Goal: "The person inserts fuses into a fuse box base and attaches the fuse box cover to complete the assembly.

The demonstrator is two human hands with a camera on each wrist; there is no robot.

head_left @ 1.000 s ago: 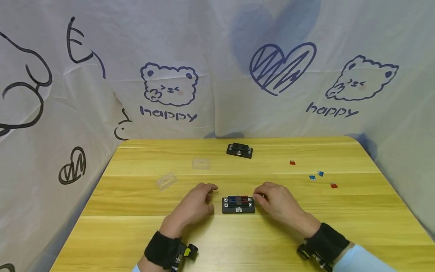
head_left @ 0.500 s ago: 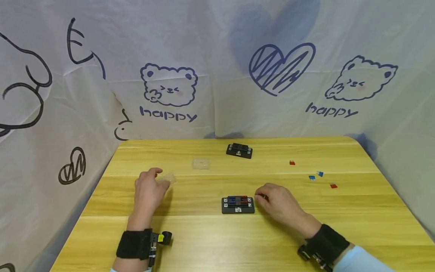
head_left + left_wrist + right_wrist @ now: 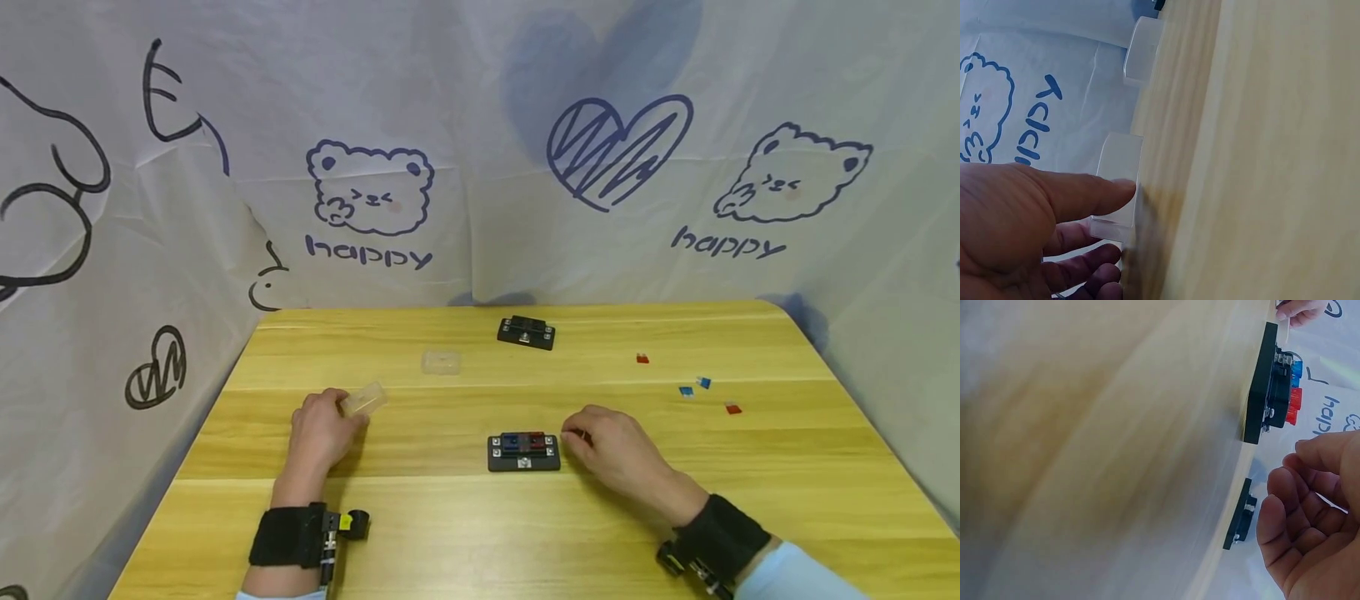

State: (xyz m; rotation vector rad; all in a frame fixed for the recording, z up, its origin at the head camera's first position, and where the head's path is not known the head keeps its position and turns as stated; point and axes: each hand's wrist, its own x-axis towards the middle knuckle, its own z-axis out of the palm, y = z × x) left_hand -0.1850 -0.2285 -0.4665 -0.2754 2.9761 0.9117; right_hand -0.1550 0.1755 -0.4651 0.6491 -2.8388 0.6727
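My left hand (image 3: 322,427) pinches a clear plastic cover (image 3: 365,400) by its near left end on the left of the table. In the left wrist view the thumb lies across the cover (image 3: 1117,159), and the other fingers are partly hidden behind it. My right hand (image 3: 615,446) rests just right of a black fuse block (image 3: 523,463), its fingers loosely curled around nothing. Blue and red blade fuses (image 3: 1295,400) sit in that block, seen in the right wrist view.
Behind lie a second clear cover (image 3: 440,362) and another black fuse block (image 3: 527,333) with no coloured fuses visible. Loose red fuses (image 3: 733,408) and blue fuses (image 3: 686,391) are scattered at the right. A white cloth with drawings (image 3: 510,242) hangs behind the table.
My left hand has moved left from beside the front fuse block to the nearer clear cover and taken hold of its end. My right hand has stayed in place.
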